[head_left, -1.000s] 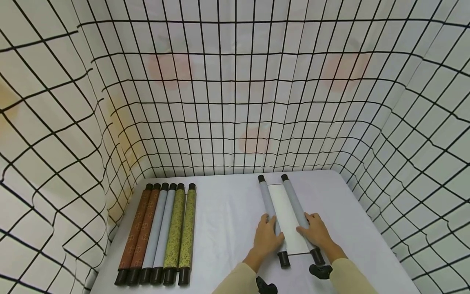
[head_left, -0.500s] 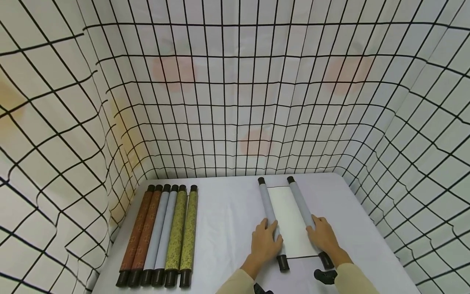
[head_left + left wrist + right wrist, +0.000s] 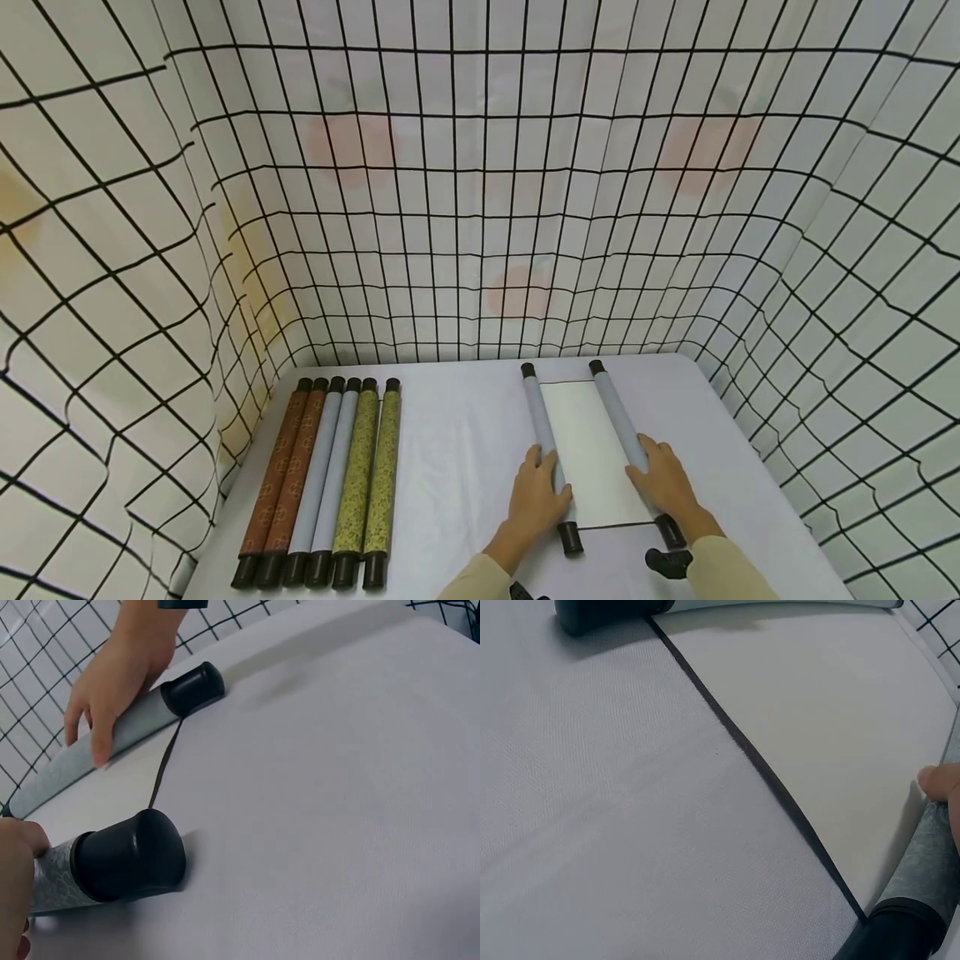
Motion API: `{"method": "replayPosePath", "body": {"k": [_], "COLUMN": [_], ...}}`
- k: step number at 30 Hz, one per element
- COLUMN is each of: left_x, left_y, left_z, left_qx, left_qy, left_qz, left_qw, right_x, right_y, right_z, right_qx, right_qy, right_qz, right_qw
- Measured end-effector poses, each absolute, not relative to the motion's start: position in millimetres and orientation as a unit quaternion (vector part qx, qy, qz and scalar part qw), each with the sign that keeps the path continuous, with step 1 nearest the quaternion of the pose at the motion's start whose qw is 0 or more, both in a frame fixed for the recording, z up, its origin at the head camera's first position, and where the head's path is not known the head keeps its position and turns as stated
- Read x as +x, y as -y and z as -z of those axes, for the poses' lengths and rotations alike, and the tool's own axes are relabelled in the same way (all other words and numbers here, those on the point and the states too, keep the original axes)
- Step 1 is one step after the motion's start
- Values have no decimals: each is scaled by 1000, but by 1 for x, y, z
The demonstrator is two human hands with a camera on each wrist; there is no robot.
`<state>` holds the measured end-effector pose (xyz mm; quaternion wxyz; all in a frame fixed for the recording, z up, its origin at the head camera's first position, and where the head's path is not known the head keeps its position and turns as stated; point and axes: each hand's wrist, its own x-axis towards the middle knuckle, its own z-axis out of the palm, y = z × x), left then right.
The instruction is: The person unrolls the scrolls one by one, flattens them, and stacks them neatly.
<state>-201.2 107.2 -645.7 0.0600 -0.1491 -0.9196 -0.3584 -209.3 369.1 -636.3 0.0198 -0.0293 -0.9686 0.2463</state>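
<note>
Curled round the left grey roll, the left hand holds it short of its black end cap. Rightward from that grip, the right hand clasps the right grey roll, thumb on the inner side. Between both hands a cream sheet stretches from roll to roll, a thin dark strip along its near edge. Well left of the grips, brick-red rolls, pale blue rolls and yellow-green rolls lie side by side on the white table.
</note>
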Motion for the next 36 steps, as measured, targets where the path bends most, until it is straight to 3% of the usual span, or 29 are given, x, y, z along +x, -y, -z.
{"method": "replayPosePath", "body": {"k": [12, 23, 30, 36], "left_x": [-197, -199, -197, -196], "left_y": [-97, -89, -84, -78], "left_z": [647, 640, 645, 641], "left_qx": [-149, -136, -140, -132], "left_qy": [913, 908, 903, 903], "left_qz": [374, 385, 397, 399], "left_qw": [61, 96, 89, 83], "right_x": [-207, -211, -208, -208], "right_y": [-369, -370, -381, -387], "right_z": [632, 623, 625, 626], "right_qx": [-37, -51, -58, -62], "right_qy": [969, 976, 972, 971], "right_qz": [-243, -209, -224, -232], "right_qw": [16, 14, 33, 17]}}
